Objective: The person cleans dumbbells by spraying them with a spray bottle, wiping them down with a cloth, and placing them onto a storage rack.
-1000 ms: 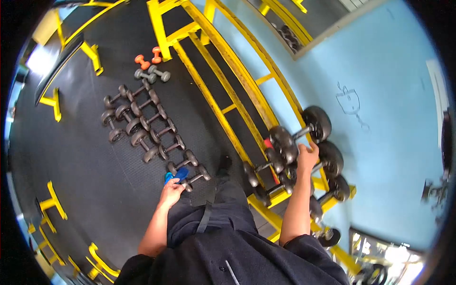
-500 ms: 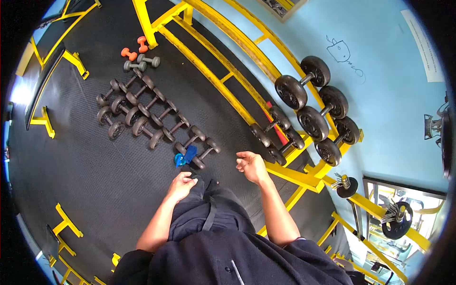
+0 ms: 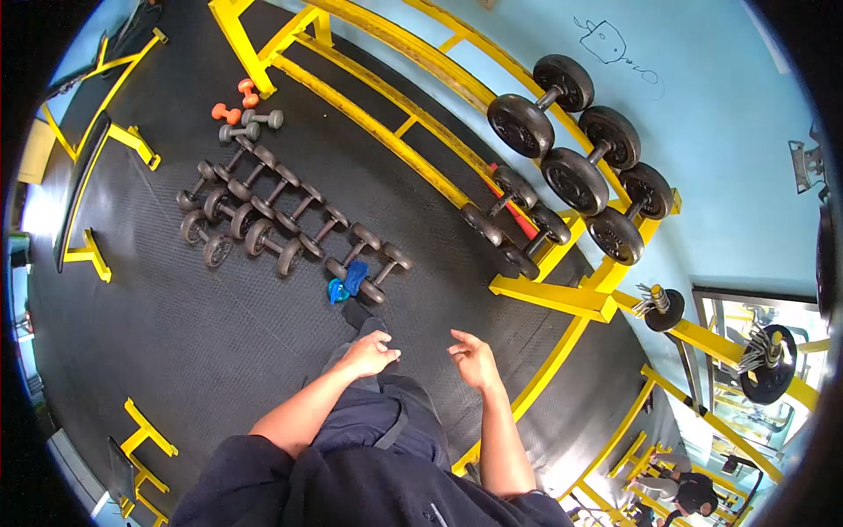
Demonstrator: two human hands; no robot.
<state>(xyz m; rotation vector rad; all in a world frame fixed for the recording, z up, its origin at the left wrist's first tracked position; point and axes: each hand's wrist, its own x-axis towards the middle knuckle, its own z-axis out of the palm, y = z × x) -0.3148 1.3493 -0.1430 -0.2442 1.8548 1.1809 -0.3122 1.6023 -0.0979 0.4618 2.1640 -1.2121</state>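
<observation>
Black textured floor (image 3: 219, 369) extends around both grips. Ahead-left of the left grip (image 3: 371, 355): floor dumbbells (image 3: 263, 207) in rows, with a blue bundle (image 3: 356, 277) against the nearest. Left grip: fingers loosely curled, thumb apart. Right grip (image 3: 472, 358): fingers apart. Ahead-right of it: yellow rack (image 3: 562, 300), rack dumbbells (image 3: 575, 180), pale-blue wall (image 3: 729, 132) bearing a line drawing (image 3: 604, 39).

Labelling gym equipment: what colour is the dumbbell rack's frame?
Yellow; the dumbbell rack shows best in the head view.
</observation>
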